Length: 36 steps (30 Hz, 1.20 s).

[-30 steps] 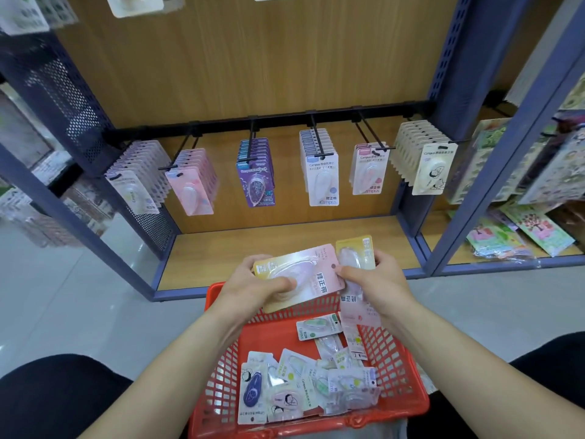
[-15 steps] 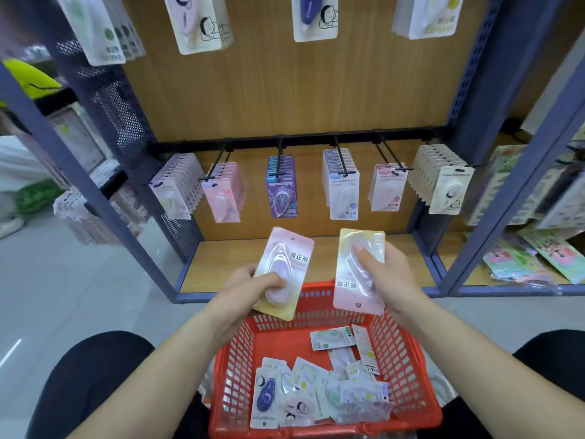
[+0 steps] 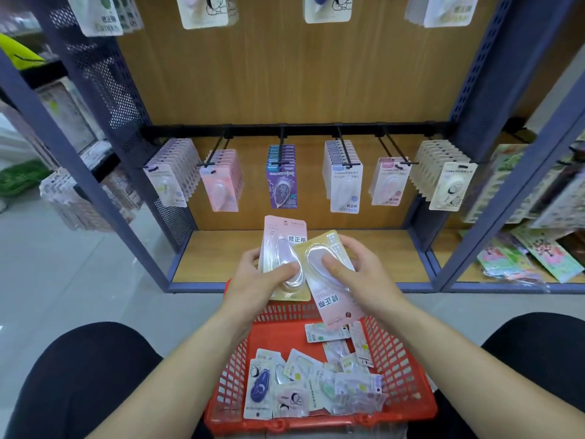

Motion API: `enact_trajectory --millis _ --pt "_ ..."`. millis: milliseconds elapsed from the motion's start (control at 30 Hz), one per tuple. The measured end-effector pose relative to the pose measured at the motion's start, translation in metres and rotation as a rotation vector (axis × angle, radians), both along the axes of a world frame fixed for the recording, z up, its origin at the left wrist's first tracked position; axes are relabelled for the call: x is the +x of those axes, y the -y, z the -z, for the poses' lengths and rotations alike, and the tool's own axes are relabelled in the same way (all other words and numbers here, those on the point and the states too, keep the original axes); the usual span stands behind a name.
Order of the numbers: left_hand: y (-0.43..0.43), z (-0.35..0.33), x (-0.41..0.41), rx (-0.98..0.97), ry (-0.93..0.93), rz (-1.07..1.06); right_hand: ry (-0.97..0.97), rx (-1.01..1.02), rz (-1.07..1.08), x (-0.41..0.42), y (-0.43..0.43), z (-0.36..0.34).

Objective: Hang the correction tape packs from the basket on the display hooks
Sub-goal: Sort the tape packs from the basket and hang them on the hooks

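We note the left hand (image 3: 262, 280) curled round an upright pink-and-yellow carded correction tape pack (image 3: 285, 232). The right hand (image 3: 357, 277) grips a second pack (image 3: 332, 302), print inverted, overlapping the first above the red plastic mesh basket (image 3: 402, 359). We should separate them, turn the inverted one upright, then thread each hang hole squarely onto a black wire display hook (image 3: 216, 152).

Left pack (image 3: 281, 239) upright, pink end up. Right pack (image 3: 335, 305) flipped and tilted, overlapping it, both up over the red basket (image 3: 408, 375). More packs (image 3: 304, 391) heaped at its near end. Hooks (image 3: 343, 153) hold rows.
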<state>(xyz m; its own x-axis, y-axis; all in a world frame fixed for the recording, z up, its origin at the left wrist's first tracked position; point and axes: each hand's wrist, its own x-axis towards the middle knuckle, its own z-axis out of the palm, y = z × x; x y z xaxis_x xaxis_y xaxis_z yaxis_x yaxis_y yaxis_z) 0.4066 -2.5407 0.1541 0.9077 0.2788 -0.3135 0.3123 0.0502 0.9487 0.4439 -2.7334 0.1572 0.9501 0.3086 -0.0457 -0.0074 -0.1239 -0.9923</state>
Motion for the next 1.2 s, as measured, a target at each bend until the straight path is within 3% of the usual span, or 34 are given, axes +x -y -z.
enact_trajectory --millis 200,367,500,700,900,1033,1200 --pt "-0.008 0.003 0.001 0.03 -0.03 -0.027 -0.117 0.028 -0.246 0.006 0.008 -0.002" --pt "-0.015 0.0 0.001 0.032 0.015 -0.092 -0.163 0.023 0.015 0.013 0.023 -0.003" --pt "-0.023 -0.007 0.005 0.063 0.096 -0.147 -0.143 0.086 0.061 0.015 0.037 -0.008" --pt "-0.004 -0.014 0.002 0.115 0.156 0.011 -0.1 0.015 0.12 0.018 0.043 -0.015" --pt "0.018 -0.018 0.0 0.115 0.148 0.085 -0.071 0.233 0.372 0.022 0.039 -0.024" --pt "0.027 -0.03 0.005 0.156 0.156 0.073 0.015 0.223 0.368 0.027 0.044 -0.043" --pt "0.027 -0.067 0.018 0.192 0.251 0.014 0.072 0.036 0.234 0.031 0.058 -0.072"
